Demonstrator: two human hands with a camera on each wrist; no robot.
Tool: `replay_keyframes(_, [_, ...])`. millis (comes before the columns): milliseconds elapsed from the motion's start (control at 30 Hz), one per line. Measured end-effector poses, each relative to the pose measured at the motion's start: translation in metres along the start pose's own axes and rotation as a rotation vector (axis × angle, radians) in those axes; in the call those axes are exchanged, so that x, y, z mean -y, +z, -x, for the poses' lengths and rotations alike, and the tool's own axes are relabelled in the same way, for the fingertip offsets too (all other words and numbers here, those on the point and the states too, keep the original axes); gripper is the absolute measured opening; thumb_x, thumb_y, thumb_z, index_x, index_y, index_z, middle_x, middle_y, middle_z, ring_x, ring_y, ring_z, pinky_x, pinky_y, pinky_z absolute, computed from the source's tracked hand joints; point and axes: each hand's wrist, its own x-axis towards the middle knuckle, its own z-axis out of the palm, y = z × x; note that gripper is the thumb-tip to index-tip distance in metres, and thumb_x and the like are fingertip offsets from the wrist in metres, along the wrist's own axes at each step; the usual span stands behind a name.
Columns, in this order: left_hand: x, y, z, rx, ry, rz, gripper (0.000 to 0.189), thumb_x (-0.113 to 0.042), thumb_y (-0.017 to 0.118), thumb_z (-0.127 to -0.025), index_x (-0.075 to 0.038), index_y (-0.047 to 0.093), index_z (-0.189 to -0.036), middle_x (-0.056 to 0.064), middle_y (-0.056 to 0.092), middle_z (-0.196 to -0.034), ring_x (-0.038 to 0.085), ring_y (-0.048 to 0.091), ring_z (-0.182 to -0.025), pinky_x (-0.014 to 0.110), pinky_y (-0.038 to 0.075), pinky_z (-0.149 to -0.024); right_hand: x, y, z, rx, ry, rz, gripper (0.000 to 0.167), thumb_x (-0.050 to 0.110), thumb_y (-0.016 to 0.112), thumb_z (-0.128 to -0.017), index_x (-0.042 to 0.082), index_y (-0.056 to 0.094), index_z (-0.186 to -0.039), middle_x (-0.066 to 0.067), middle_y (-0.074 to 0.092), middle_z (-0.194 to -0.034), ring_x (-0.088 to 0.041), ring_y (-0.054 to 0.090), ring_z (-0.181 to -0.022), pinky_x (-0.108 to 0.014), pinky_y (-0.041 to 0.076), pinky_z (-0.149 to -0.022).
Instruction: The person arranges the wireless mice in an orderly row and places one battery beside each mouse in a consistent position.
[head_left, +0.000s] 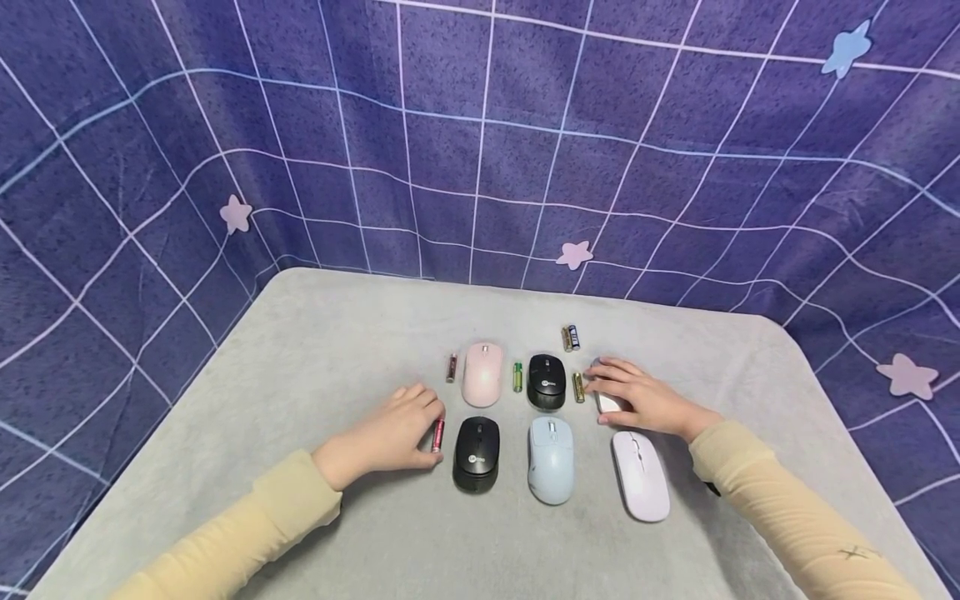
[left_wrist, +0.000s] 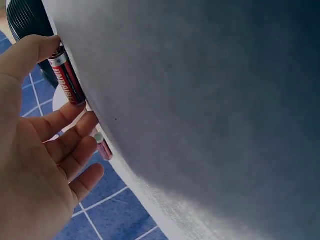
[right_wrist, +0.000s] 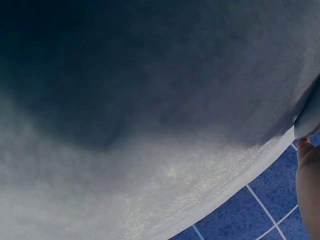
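My left hand (head_left: 397, 429) pinches a red battery (left_wrist: 67, 76) between thumb and index finger. That battery stands just left of a black mouse (head_left: 477, 454) in the head view. My right hand (head_left: 647, 398) grips a white mouse (head_left: 609, 402) at the right end of the back row, its fingers covering most of it. In the right wrist view only an edge of that mouse (right_wrist: 309, 117) and a bit of the hand show. A gold battery (head_left: 578, 387) lies close to the right fingertips.
Nearby are a pink mouse (head_left: 482, 374), another black mouse (head_left: 547, 382), a light blue mouse (head_left: 551, 461) and a pale lilac mouse (head_left: 641, 477). A dark red battery (head_left: 452, 367), a green battery (head_left: 517, 377) and a battery pair (head_left: 571, 338) lie on the grey table (head_left: 360, 333).
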Motion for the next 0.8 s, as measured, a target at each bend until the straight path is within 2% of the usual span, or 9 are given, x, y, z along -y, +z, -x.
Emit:
replay_keyframes(233, [0.000, -0.001, 0.002, 0.001, -0.008, 0.017, 0.050, -0.051, 0.073, -0.068, -0.012, 0.058, -0.097, -0.001, 0.055, -0.099, 0.018, 0.045, -0.096, 0.033, 0.036, -0.081, 0.001, 0.000, -0.001, 0.001, 0.002, -0.028, 0.047, 0.034, 0.071, -0.080, 0.013, 0.061, -0.121, -0.014, 0.053, -0.133, -0.043, 0.037, -0.129, -0.058, 0.026, -0.104])
replay_keyframes(433, [-0.001, -0.012, -0.001, 0.028, -0.010, 0.063, 0.053, -0.047, 0.074, -0.069, -0.010, 0.059, -0.104, 0.001, 0.056, -0.101, 0.019, 0.047, -0.099, 0.036, 0.038, -0.084, 0.002, 0.000, -0.001, -0.005, 0.002, -0.025, 0.047, 0.035, 0.072, -0.080, 0.014, 0.062, -0.121, -0.012, 0.053, -0.133, -0.042, 0.037, -0.129, -0.055, 0.026, -0.105])
replay_keyframes(600, [0.002, -0.024, -0.015, 0.038, -0.008, 0.088, 0.056, -0.044, 0.075, -0.070, -0.008, 0.060, -0.110, 0.003, 0.058, -0.107, 0.019, 0.047, -0.101, 0.036, 0.037, -0.087, 0.000, 0.002, 0.000, -0.011, -0.001, -0.019, 0.047, 0.035, 0.072, -0.080, 0.015, 0.062, -0.121, -0.011, 0.053, -0.133, -0.042, 0.038, -0.129, -0.055, 0.026, -0.105])
replay_keyframes(800, [0.007, -0.044, -0.038, 0.010, 0.002, 0.079, 0.055, -0.043, 0.074, -0.071, -0.007, 0.059, -0.110, 0.002, 0.057, -0.104, 0.019, 0.045, -0.100, 0.037, 0.038, -0.087, -0.001, 0.002, 0.000, -0.028, -0.015, -0.019, 0.046, 0.034, 0.073, -0.079, 0.014, 0.062, -0.119, -0.012, 0.055, -0.131, -0.043, 0.039, -0.127, -0.056, 0.026, -0.104])
